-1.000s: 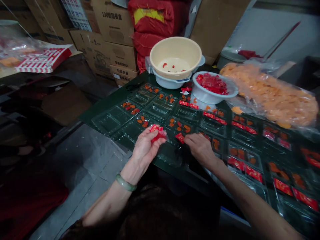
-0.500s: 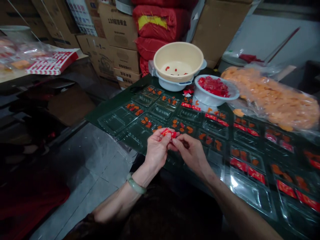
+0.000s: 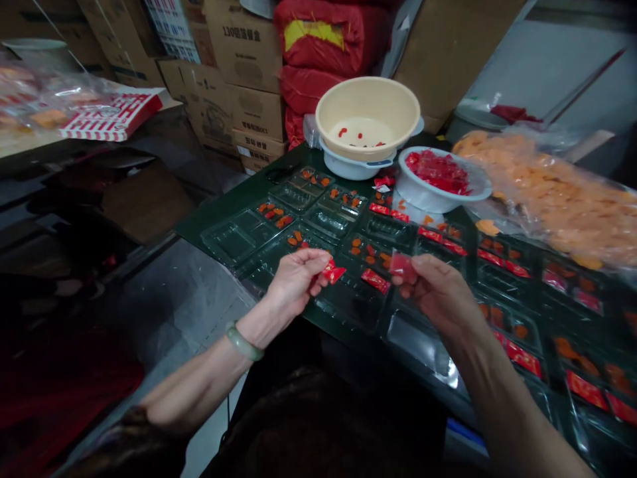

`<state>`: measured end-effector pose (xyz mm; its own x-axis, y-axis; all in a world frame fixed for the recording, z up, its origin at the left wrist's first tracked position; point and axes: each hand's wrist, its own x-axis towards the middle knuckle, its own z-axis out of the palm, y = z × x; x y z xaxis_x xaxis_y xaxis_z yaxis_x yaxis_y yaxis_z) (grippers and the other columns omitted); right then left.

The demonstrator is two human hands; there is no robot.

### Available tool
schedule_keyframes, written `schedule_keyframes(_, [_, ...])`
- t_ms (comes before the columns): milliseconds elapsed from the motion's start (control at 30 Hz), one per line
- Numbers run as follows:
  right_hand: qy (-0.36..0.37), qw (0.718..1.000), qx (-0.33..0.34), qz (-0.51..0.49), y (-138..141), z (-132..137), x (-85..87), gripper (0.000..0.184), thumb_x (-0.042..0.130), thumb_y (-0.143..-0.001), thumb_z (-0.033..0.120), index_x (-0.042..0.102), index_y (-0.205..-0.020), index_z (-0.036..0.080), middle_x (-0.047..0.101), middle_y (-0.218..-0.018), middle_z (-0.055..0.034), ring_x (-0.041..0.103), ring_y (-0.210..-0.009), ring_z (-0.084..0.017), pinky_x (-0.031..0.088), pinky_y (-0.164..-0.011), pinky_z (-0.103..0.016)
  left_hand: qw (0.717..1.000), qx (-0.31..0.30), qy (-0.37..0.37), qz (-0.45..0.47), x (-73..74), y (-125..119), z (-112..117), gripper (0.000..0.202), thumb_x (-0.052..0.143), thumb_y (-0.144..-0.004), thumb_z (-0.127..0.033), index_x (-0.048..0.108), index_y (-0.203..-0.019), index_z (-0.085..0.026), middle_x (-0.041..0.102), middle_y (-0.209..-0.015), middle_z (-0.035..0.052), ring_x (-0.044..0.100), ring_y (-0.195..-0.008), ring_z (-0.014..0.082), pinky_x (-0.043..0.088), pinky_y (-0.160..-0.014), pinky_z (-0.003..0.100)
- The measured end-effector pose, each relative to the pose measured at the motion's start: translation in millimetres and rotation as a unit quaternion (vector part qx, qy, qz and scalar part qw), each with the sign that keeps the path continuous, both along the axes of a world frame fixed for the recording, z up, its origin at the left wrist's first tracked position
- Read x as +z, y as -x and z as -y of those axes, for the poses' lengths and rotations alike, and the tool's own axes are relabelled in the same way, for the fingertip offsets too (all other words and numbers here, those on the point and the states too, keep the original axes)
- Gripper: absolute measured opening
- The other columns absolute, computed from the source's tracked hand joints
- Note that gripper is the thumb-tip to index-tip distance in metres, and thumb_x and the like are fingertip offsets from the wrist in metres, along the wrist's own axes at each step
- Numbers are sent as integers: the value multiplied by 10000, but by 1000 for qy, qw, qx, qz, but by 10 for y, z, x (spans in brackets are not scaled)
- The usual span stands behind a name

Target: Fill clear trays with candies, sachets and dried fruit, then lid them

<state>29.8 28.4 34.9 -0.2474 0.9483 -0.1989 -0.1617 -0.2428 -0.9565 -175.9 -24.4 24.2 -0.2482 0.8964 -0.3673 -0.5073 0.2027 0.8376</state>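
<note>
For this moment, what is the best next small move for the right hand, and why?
Probably the right hand should lower its red sachet into the clear plastic tray beneath it. Farther right, compartments show red sachets laid beside orange pieces, and one sachet already lies in this nearer tray.
</note>
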Motion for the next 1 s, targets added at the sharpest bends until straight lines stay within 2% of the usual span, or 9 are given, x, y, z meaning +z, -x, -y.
schedule_keyframes(200, [137, 985, 72, -80, 95, 110, -44, 294, 753, -570, 271, 513, -729, 209, 519, -549, 53, 437, -442, -77, 317, -366, -171, 992, -19, -71, -107, -4, -194, -291, 70, 598, -736, -94, 564, -677, -110, 530, -483, -17, 449, -383, 61, 301, -302, 152])
schedule_keyframes(333, [182, 970, 141, -75, 239, 154, -43, 362, 700, -616, 493, 516, -708, 195, 489, -543, 47, 439, -441, -89, 300, -333, -184, 982, -24, -127, -139, -14, -384, -304, 68, 595, -742, -131, 551, -691, -130, 525, -476, -27, 460, -397, 77, 347, -324, 174])
schedule_keyframes(400, [148, 979, 140, -28, 292, 153, -33, 430, 670, -623, 582, 523, -696, 184, 473, -508, 51, 400, -399, -75, 249, -313, -174, 979, -29, -137, -148, 12, -435, -273, 70, 595, -746, -149, 549, -695, -136, 525, -475, -29, 457, -391, 76, 357, -337, 180])
schedule_keyframes(533, [59, 993, 94, 28, 365, 122, -31, 401, 745, -567, 488, 524, -657, 166, 405, -417, 89, 282, -349, -28, 190, -333, -159, 977, -39, -129, -165, 34, -433, -273, 104, 610, -742, -183, 537, -677, -147, 496, -449, -41, 412, -353, 58, 299, -341, 173])
schedule_keyframes(667, [6, 992, 71, 101, 412, -15, -125, 342, 702, -587, 451, 509, -588, 169, 429, -415, 72, 293, -360, -38, 187, -355, -185, 946, -44, -85, -311, -96, -345, -420, 147, 565, -776, -205, 507, -647, -162, 475, -484, -39, 405, -395, 66, 306, -405, 190])
schedule_keyframes(767, [-75, 962, 68, 252, 441, -181, -247, 272, 662, -629, 373, 525, -522, 163, 446, -425, 49, 339, -401, -55, 234, -400, -205, 905, -51, -71, -416, -245, -291, -563, 178, 582, -723, -128, 494, -575, -170, 495, -539, -15, 458, -505, 103, 345, -499, 219])
schedule_keyframes(867, [-136, 902, 80, 402, 470, -322, -334, 208, 627, -651, 281, 542, -493, 176, 484, -457, 28, 399, -462, -82, 263, -452, -221, 880, -68, -64, -467, -347, -273, -655, 218, 618, -638, -54, 481, -528, -183, 487, -564, -1, 517, -651, 163, 369, -606, 253])
schedule_keyframes(933, [-169, 873, 62, 453, 472, -372, -349, 189, 617, -656, 256, 548, -496, 185, 504, -485, 21, 420, -497, -93, 261, -473, -228, 868, -81, -60, -486, -362, -270, -679, 237, 634, -604, -34, 473, -532, -191, 475, -577, 4, 536, -733, 197, 375, -653, 268])
schedule_keyframes(1000, [-185, 892, 36, 411, 437, -376, -327, 177, 619, -664, 275, 556, -527, 183, 507, -506, 21, 421, -508, -93, 269, -482, -229, 863, -91, -62, -492, -322, -261, -680, 241, 651, -583, -28, 476, -548, -190, 491, -625, 14, 540, -786, 208, 378, -675, 269])
